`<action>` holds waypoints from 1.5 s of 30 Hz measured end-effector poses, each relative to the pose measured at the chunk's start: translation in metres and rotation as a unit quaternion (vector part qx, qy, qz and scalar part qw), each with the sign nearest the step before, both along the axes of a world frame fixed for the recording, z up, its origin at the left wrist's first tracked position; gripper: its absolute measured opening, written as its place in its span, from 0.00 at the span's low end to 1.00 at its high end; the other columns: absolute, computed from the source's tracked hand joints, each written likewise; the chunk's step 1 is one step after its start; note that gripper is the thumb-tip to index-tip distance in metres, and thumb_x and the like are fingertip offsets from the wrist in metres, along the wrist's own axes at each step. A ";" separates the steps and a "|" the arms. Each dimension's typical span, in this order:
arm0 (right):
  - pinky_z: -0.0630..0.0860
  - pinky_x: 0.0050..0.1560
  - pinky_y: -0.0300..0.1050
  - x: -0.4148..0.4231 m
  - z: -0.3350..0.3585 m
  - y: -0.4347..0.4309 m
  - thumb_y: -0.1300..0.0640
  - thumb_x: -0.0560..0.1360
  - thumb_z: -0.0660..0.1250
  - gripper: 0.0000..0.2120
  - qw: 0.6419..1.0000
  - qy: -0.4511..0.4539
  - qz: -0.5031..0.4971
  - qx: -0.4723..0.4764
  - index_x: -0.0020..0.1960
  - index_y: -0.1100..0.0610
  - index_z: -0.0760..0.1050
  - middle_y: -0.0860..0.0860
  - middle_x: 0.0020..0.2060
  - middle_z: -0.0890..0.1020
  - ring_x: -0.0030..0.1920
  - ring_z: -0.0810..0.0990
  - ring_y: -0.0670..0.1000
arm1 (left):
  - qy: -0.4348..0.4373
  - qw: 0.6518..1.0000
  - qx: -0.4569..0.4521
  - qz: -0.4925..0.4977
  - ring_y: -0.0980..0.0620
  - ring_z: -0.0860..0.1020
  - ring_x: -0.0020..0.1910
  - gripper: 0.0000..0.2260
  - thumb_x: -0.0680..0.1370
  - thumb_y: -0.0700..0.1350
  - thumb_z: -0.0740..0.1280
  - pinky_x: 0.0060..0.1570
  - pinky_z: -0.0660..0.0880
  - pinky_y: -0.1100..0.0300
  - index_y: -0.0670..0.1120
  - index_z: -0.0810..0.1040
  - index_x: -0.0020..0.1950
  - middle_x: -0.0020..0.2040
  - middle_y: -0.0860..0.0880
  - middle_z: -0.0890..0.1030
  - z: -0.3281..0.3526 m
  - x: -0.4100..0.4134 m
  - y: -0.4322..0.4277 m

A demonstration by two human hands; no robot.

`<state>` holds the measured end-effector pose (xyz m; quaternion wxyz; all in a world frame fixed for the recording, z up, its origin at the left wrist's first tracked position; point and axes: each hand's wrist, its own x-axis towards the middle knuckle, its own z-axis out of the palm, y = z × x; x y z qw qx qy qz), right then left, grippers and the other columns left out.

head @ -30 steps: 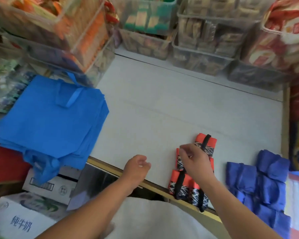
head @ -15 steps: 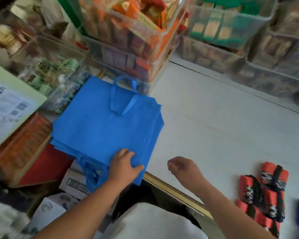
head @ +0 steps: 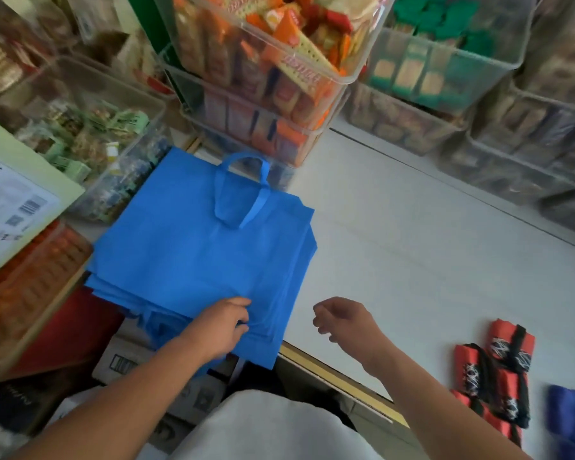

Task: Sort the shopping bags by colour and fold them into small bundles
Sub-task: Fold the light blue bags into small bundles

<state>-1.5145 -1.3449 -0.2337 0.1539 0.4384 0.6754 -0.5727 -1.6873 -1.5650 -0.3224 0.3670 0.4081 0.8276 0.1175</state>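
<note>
Counter (head: 412, 244): flat blue bags (head: 193, 254) stacked; left hand (head: 219, 327) pinches top, right hand (head: 346, 323) slack, empty.

Dark blue bundles (head: 573, 416) are cut off at the right edge; the blue bags (head: 193, 260) are partly covered by the left hand (head: 221, 330).

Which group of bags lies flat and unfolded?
The light blue stack, pinched by the left hand; the red bundles and dark blue bundles at the right are already rolled.
</note>
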 end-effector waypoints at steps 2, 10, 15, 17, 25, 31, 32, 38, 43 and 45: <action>0.81 0.55 0.46 0.001 0.009 0.002 0.50 0.80 0.66 0.06 1.000 0.007 0.010 0.001 0.52 0.47 0.81 0.45 0.46 0.85 0.49 0.83 0.48 | 0.028 0.999 0.009 -0.018 0.54 0.74 0.64 0.06 0.82 0.46 0.68 0.60 0.73 0.57 0.46 0.81 0.47 0.61 0.56 0.79 0.014 -0.002 0.010; 0.59 0.73 0.33 0.016 0.029 0.021 0.51 0.77 0.74 0.25 0.931 0.194 0.212 0.225 0.72 0.44 0.73 0.41 0.72 0.69 0.73 0.62 0.38 | 0.052 0.980 0.151 -0.115 0.54 0.76 0.47 0.07 0.84 0.51 0.60 0.43 0.71 0.55 0.53 0.77 0.54 0.50 0.55 0.79 0.122 0.042 0.113; 0.77 0.47 0.43 0.051 0.034 0.055 0.53 0.78 0.72 0.04 0.891 0.184 0.145 0.389 0.51 0.52 0.83 0.45 0.44 0.84 0.48 0.80 0.48 | 0.012 0.980 0.187 -0.068 0.54 0.77 0.49 0.11 0.79 0.58 0.67 0.49 0.76 0.53 0.56 0.77 0.58 0.50 0.57 0.81 0.134 0.062 0.139; 0.77 0.53 0.40 0.075 0.024 0.063 0.52 0.78 0.73 0.06 0.875 0.188 0.106 0.434 0.50 0.53 0.85 0.47 0.49 0.85 0.52 0.80 0.48 | 0.030 0.982 0.155 -0.102 0.52 0.77 0.52 0.12 0.79 0.58 0.67 0.50 0.75 0.53 0.55 0.77 0.58 0.52 0.56 0.80 0.117 0.069 0.133; 0.63 0.75 0.50 0.153 -0.014 0.064 0.54 0.82 0.67 0.16 0.931 -0.019 -0.009 0.363 0.69 0.49 0.77 0.51 0.74 0.72 0.78 0.64 0.54 | 0.161 0.972 0.066 -0.157 0.48 0.79 0.40 0.08 0.76 0.44 0.72 0.33 0.72 0.54 0.47 0.77 0.38 0.39 0.52 0.80 0.027 0.059 0.087; 0.61 0.77 0.57 0.155 -0.035 0.037 0.40 0.76 0.72 0.28 0.898 -0.102 0.208 0.374 0.73 0.46 0.72 0.46 0.72 0.74 0.77 0.68 0.53 | 0.134 0.974 0.068 -0.170 0.49 0.75 0.32 0.12 0.75 0.43 0.71 0.27 0.72 0.54 0.48 0.70 0.36 0.32 0.52 0.74 0.012 0.082 0.099; 0.69 0.71 0.59 0.150 -0.041 0.034 0.41 0.72 0.76 0.26 0.892 -0.082 0.211 0.392 0.67 0.47 0.78 0.46 0.65 0.80 0.70 0.76 0.53 | 0.133 0.972 0.081 -0.174 0.50 0.74 0.31 0.12 0.75 0.44 0.71 0.27 0.72 0.53 0.48 0.69 0.37 0.32 0.52 0.74 0.013 0.090 0.102; 0.76 0.50 0.48 0.137 -0.045 0.035 0.45 0.83 0.58 0.14 0.913 -0.067 0.184 0.357 0.58 0.46 0.80 0.43 0.51 0.84 0.56 0.81 0.51 | 0.074 0.973 0.044 -0.214 0.50 0.77 0.53 0.12 0.80 0.54 0.60 0.51 0.75 0.53 0.50 0.79 0.53 0.52 0.52 0.80 0.036 0.099 0.108; 0.76 0.44 0.49 0.152 -0.021 0.067 0.42 0.84 0.59 0.12 0.942 -0.101 0.209 0.241 0.53 0.47 0.77 0.45 0.43 0.81 0.47 0.79 0.52 | 0.015 0.988 -0.026 -0.150 0.53 0.79 0.60 0.14 0.77 0.55 0.67 0.61 0.75 0.56 0.55 0.81 0.62 0.59 0.57 0.82 0.040 0.050 0.095; 0.77 0.45 0.52 0.156 -0.013 0.084 0.41 0.82 0.61 0.15 0.951 -0.110 0.202 0.205 0.44 0.50 0.75 0.45 0.36 0.77 0.41 0.77 0.52 | -0.032 0.997 -0.007 -0.077 0.54 0.81 0.55 0.13 0.78 0.59 0.66 0.58 0.77 0.55 0.54 0.83 0.57 0.54 0.55 0.85 0.044 0.036 0.096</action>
